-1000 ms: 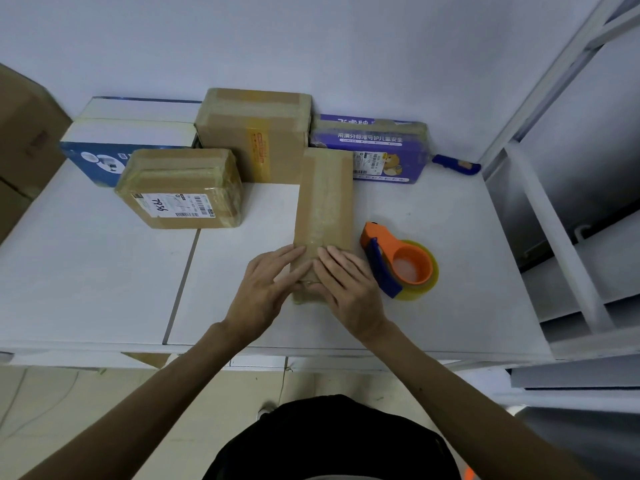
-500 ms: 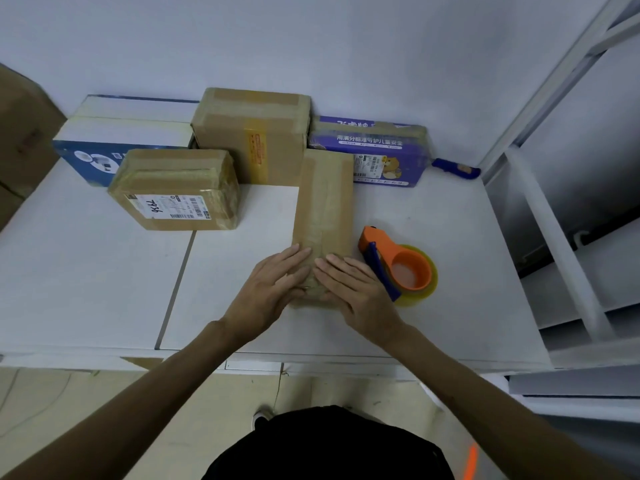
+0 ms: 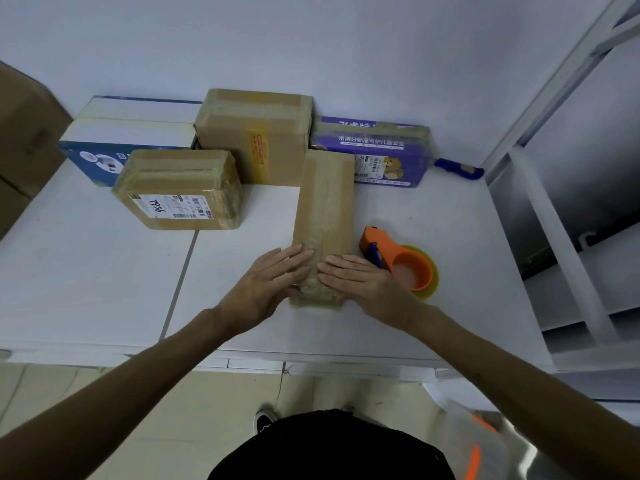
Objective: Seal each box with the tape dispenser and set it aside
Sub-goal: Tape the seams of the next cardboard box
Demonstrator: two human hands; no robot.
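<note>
Grip: left hand [image 3: 266, 282] and right hand [image 3: 363, 282] lie flat, fingers straight, pressing tape onto the near end of the narrow cardboard box [image 3: 325, 209], mid-tabletop [image 3: 86, 271]. Tape dispenser [image 3: 405, 261] idle at 3 o'clock. Box looks nearly sealed, not yet set aside.

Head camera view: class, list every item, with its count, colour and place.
long box: 1, brown, table centre, under both hands
labelled box: 1, brown, left of long box
tall box: 1, brown, back centre
blue-and-white box: 1, blue and white, back left
purple box: 1, purple, back right
tape dispenser: 1, orange, right of long box
blue-handled tool: 1, blue, beside purple box
carton: 1, brown, far left
table: 1, white
left hand: 1, flat on long box
right hand: 1, flat on long box
</note>
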